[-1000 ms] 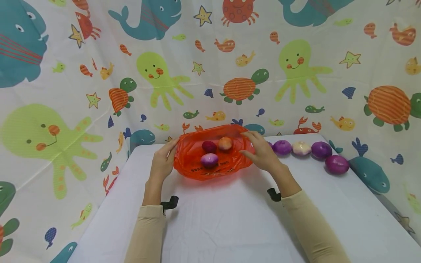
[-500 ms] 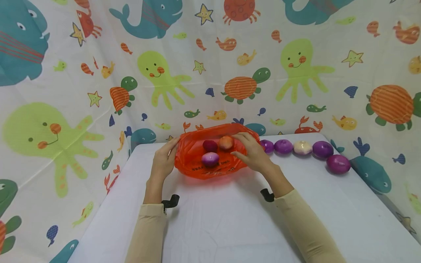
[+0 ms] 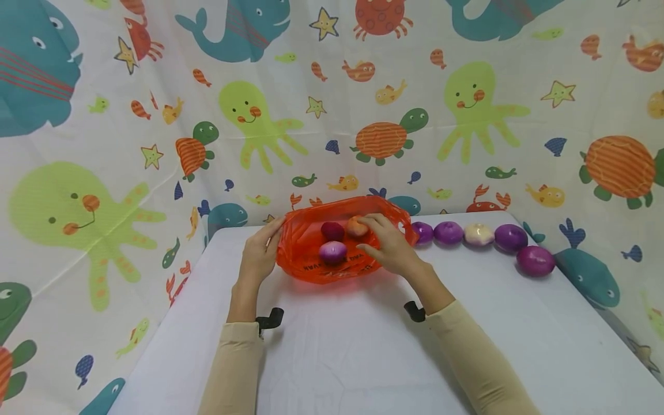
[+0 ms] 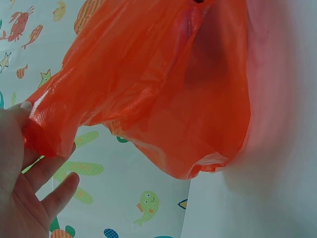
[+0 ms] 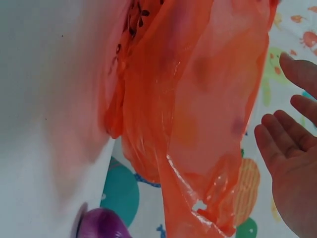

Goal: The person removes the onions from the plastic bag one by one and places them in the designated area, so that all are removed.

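An orange-red plastic bag (image 3: 303,266) sits at the table's far side, its mouth spread wide. Inside show a dark red round fruit or vegetable (image 3: 332,231), a glossy purple-and-white one (image 3: 332,252) and a peach-like orange one (image 3: 355,226). My left hand (image 3: 258,253) pinches the bag's left edge between thumb and fingers, as the left wrist view shows up close. Over the bag's right part is my right hand (image 3: 390,245), fingers extended, fingertips overlapping the orange fruit in the head view. In the right wrist view that palm (image 5: 299,168) holds nothing, beside the bag's side.
To the bag's right, a row of glossy round produce lines the table's back: purple ones (image 3: 448,233), a cream-white one (image 3: 478,234) and a larger magenta one (image 3: 535,261) at its end. A sea-animal curtain (image 3: 332,115) stands right behind the white table (image 3: 332,351).
My right hand has moved left from the bag's right edge to over its mouth, nearer the orange fruit. The bag's right edge has come free of it. The left hand stays put.
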The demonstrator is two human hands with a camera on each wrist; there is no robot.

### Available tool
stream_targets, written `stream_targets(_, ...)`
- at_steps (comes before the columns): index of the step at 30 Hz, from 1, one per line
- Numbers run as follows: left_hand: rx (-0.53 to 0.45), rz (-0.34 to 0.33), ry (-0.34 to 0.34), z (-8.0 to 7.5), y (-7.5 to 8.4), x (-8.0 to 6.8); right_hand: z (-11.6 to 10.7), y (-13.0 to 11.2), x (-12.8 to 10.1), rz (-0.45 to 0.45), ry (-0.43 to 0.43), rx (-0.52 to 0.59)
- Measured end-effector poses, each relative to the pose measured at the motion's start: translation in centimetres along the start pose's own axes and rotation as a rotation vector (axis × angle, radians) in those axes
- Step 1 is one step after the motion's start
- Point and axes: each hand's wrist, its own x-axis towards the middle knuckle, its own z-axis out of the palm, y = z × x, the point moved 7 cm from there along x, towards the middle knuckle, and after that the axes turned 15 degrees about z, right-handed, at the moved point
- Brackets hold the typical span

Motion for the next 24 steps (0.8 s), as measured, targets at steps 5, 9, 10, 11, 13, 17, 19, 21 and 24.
stream_targets(5, -0.002, 0.012, 0.006, -0.1, 0.1, 0.1, 0.3, 0.0, 0.1, 0.003, 0.003, -0.009)
stream_targets(9, -0.003, 0.002, 0.002, -0.1, 0.0, 0.1, 0.7, 0.1, 0.2, 0.026, -0.014, -0.02)
stream_targets(10, -0.004, 0.001, 0.0, -0.1, 0.0, 0.1, 0.8, 0.0, 0.2, 0.028, -0.021, -0.017)
stream_targets(11, -0.004, 0.001, -0.001, 0.0, 0.0, 0.0, 0.9, 0.0, 0.2, 0.028, -0.028, -0.013)
stream_targets(13, -0.005, 0.003, -0.003, 0.0, 0.0, 0.0, 1.0, -0.1, 0.2, 0.023, -0.037, -0.005)
stream_targets(17, -0.006, 0.002, -0.003, 0.1, -0.1, 0.0, 1.3, -0.4, 0.3, 0.008, -0.054, 0.006)
stream_targets(19, -0.005, -0.003, -0.001, 0.0, -0.1, -0.1, 1.5, -0.4, 0.5, 0.01, -0.059, 0.003)
stream_targets(21, -0.003, -0.006, -0.002, 0.0, 0.0, -0.1, 1.7, -0.4, 0.7, 0.017, -0.063, -0.003)
stream_targets(24, -0.007, -0.01, -0.006, 0.1, -0.1, -0.1, 2.1, -0.2, 1.0, 0.029, -0.068, -0.019)
